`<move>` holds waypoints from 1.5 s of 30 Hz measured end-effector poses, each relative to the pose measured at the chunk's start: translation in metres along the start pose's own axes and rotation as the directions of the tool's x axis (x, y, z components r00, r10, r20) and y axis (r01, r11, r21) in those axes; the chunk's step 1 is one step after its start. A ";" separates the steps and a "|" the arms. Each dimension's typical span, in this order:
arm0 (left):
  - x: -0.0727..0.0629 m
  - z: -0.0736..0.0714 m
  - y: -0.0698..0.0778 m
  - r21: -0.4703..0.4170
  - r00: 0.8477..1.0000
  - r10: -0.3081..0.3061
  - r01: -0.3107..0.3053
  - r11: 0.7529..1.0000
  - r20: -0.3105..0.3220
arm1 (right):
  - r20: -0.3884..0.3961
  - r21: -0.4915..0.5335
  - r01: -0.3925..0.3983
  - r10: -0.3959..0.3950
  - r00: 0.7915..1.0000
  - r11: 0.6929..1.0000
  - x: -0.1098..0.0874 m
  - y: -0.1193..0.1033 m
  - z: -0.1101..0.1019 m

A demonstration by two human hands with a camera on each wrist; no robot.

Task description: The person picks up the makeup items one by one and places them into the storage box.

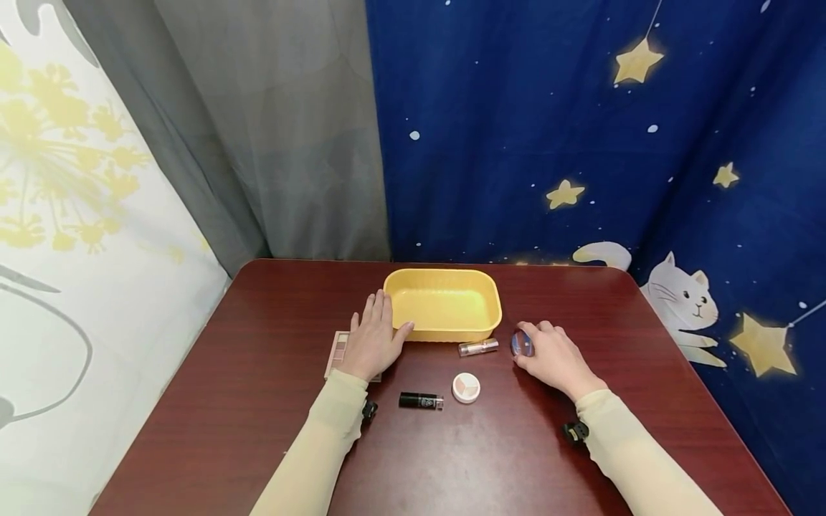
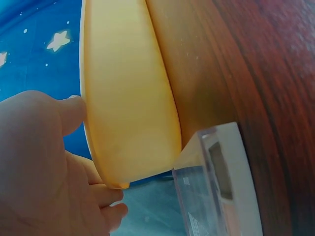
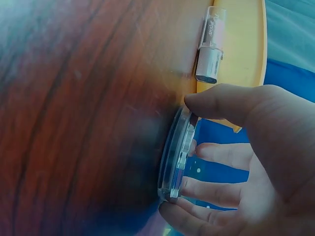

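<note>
My left hand (image 1: 373, 345) rests against the left front corner of a yellow plastic basket (image 1: 445, 335), fingers straight and thumb by the rim. Partly under that forearm lies an eyeshadow palette (image 1: 337, 352) with a clear lid, seen edge-on in the left wrist view. To the right of the basket, my right hand (image 1: 556, 358) holds a round, flat, blue-toned compact (image 1: 522, 343) by its edge. The right wrist view shows thumb and fingers around the compact (image 3: 176, 155), low against the table. A clear-and-silver lipstick tube (image 1: 479, 347) lies between compact and basket.
Nearer me on the dark red wooden table (image 1: 452, 459) are a round white pot (image 1: 466, 388) with three pale sections and a black stick tube (image 1: 421, 400). A grey curtain (image 1: 284, 143) and a blue star curtain (image 1: 503, 143) hang behind the far edge.
</note>
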State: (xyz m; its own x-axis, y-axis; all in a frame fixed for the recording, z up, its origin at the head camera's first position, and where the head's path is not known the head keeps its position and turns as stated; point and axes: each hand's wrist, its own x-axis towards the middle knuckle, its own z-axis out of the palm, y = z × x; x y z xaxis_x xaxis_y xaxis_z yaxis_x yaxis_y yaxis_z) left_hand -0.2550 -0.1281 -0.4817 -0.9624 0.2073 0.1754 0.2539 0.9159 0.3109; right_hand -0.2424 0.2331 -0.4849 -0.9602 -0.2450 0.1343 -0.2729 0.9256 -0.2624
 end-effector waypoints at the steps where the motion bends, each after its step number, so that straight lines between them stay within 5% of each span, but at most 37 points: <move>1: 0.000 0.001 0.000 0.001 1.000 0.001 -0.001 1.000 -0.001 | 0.002 0.001 -0.001 0.001 1.000 1.000 0.000 0.000 -0.001; 45: 0.001 0.002 -0.001 0.010 1.000 -0.010 0.010 1.000 -0.008 | -0.111 -0.010 0.087 -0.087 0.990 0.996 0.047 -0.033 -0.047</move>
State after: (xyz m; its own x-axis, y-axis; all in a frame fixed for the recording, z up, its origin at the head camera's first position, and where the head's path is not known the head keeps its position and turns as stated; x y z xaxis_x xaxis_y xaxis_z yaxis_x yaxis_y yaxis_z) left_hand -0.2568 -0.1282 -0.4834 -0.9642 0.1952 0.1797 0.2431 0.9212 0.3036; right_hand -0.2754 0.2048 -0.4254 -0.9201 -0.2911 0.2622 -0.3543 0.9038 -0.2401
